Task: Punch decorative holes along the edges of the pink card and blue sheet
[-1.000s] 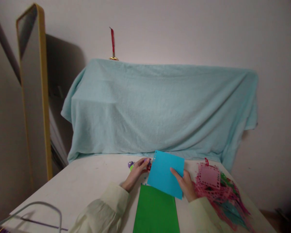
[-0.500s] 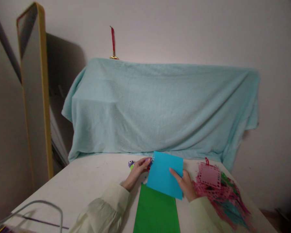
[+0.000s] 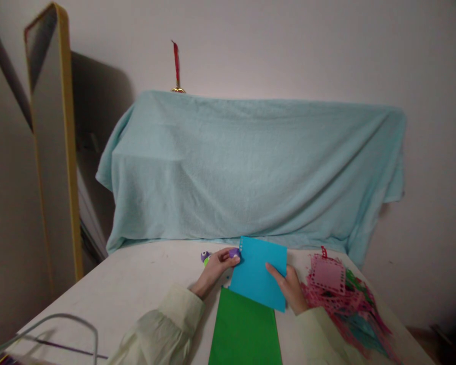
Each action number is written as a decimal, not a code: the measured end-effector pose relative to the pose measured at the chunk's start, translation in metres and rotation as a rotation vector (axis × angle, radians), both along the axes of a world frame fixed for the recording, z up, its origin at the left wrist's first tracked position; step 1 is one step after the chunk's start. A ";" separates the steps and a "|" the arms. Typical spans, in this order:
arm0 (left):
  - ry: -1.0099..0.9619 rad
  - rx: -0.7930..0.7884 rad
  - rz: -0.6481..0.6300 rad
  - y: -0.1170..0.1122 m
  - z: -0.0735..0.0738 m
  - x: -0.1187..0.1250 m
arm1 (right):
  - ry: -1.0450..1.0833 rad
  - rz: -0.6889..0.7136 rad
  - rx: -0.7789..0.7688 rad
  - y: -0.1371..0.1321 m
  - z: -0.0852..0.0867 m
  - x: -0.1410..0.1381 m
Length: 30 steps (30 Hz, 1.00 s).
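My left hand (image 3: 217,268) is closed around a small purple craft punch (image 3: 234,253), set against the upper left edge of a blue sheet of paper (image 3: 255,271). A short row of punched holes runs down that edge near its top corner. With the thumb on top, my right hand (image 3: 288,287) grips the blue sheet by its right side. Beneath and nearer to me lies a green sheet (image 3: 247,329), partly covered by the blue one. Behind my left hand sit another purple punch with an eye (image 3: 204,256) and a bright green thing (image 3: 207,261), mostly hidden.
On the right of the white table (image 3: 148,284) lies a pile of pink, green and blue paper scraps (image 3: 349,309), topped by a pink punched card (image 3: 329,274). A grey curved tube (image 3: 66,316) crosses the front left. A light blue cloth (image 3: 251,167) hangs behind.
The punch in my left hand has turned so more of its purple body shows, and the thumb sits slightly lower. My right hand and the blue sheet have hardly moved.
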State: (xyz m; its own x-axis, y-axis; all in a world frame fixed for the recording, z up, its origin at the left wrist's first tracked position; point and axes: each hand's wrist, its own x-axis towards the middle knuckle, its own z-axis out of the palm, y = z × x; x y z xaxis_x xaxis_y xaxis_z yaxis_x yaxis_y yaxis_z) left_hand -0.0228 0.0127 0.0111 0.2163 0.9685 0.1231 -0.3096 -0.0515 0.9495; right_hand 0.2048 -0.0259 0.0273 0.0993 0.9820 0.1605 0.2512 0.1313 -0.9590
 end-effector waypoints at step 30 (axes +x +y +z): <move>-0.020 -0.114 -0.024 -0.006 0.007 0.006 | 0.009 -0.068 0.003 0.002 -0.005 0.000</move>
